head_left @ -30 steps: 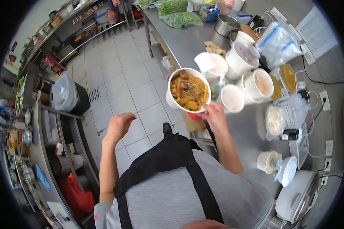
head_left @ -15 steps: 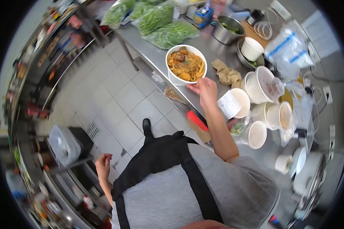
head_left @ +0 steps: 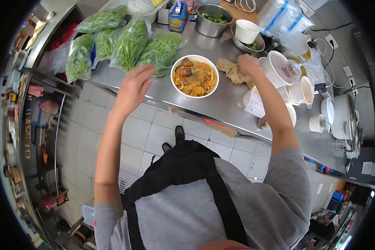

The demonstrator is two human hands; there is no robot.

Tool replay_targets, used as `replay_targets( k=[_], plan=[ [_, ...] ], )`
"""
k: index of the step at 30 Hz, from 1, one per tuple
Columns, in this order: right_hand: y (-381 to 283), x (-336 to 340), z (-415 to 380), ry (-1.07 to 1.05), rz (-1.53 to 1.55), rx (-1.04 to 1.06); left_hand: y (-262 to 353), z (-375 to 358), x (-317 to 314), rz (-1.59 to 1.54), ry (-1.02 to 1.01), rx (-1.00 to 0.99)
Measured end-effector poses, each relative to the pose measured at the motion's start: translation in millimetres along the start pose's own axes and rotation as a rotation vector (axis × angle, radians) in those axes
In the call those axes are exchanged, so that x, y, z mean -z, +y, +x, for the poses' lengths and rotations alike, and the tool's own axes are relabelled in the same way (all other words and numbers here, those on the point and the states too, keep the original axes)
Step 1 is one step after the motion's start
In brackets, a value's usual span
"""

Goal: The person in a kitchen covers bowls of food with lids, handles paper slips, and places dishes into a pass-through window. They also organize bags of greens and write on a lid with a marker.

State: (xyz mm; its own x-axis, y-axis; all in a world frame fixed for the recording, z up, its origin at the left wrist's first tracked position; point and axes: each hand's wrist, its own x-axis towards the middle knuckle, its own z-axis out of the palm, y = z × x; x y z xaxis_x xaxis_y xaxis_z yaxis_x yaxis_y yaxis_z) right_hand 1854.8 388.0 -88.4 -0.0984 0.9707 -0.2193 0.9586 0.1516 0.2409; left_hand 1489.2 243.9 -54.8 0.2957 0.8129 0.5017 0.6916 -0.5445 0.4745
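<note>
A white round bowl (head_left: pixel 194 76) of noodles with orange sauce and brown chunks stands on the steel counter. To its left, my left hand (head_left: pixel 134 86) is raised near the counter's front edge, fingers loosely extended and holding nothing. My right hand (head_left: pixel 248 64) is at the right end of a crumpled brown cloth (head_left: pixel 232 71), fingers curled down; what they hold, if anything, is hidden. Bags of green leafy vegetables (head_left: pixel 129 43) lie beyond my left hand. White tubs, one with a paper slip (head_left: pixel 255 105), stand beside my right forearm.
At the back of the steel counter (head_left: pixel 187 108) are a metal pot (head_left: pixel 213 20) of green pieces and a metal bowl with a white tub (head_left: pixel 247 31) in it. Clear plastic bags (head_left: pixel 285 21), cables and a large pot (head_left: pixel 343 116) are at the right.
My right hand has let go of the bowl's rim and moved right to the cloth. My left hand has risen from low at my side to the counter. The view has turned towards the counter.
</note>
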Motion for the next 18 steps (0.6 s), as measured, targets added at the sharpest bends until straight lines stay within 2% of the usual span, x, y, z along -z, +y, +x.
replay_targets(
  k=[2,4,5,7,8,11,14,17,18],
  plan=[
    [-4.5,13.1,9.0,0.031,0.117,-0.022,-0.2,50.5,-27.8,-0.074,-0.04,-0.1],
    [-11.2,34.3,13.8,0.003,0.275,0.254,-13.0,88.7,-63.9,-0.038,-0.119,-0.141],
    [-16.4,39.6,15.2,-0.01,0.358,0.391,-17.3,104.0,-77.5,-0.02,-0.262,-0.095],
    [-33.5,41.3,15.9,-0.003,0.512,0.452,-23.4,129.5,-96.2,0.021,-0.544,-0.007],
    [-42.1,41.3,15.1,0.003,0.589,0.48,-27.4,137.4,-99.9,0.006,-0.581,-0.032],
    [-60.4,39.9,13.5,-0.196,1.118,0.388,-28.8,155.0,-102.3,-0.035,-0.687,-0.091],
    [-66.2,39.7,5.4,-0.079,1.104,0.503,-25.7,162.8,-102.3,-0.057,-0.757,-0.133],
    [-49.9,49.7,-21.4,-0.094,0.913,0.567,-35.0,161.4,-107.2,-0.087,-0.736,-0.209],
    [-44.6,48.6,-33.0,-0.167,0.949,0.51,-38.8,158.5,-107.1,-0.111,-0.715,-0.231]
  ],
)
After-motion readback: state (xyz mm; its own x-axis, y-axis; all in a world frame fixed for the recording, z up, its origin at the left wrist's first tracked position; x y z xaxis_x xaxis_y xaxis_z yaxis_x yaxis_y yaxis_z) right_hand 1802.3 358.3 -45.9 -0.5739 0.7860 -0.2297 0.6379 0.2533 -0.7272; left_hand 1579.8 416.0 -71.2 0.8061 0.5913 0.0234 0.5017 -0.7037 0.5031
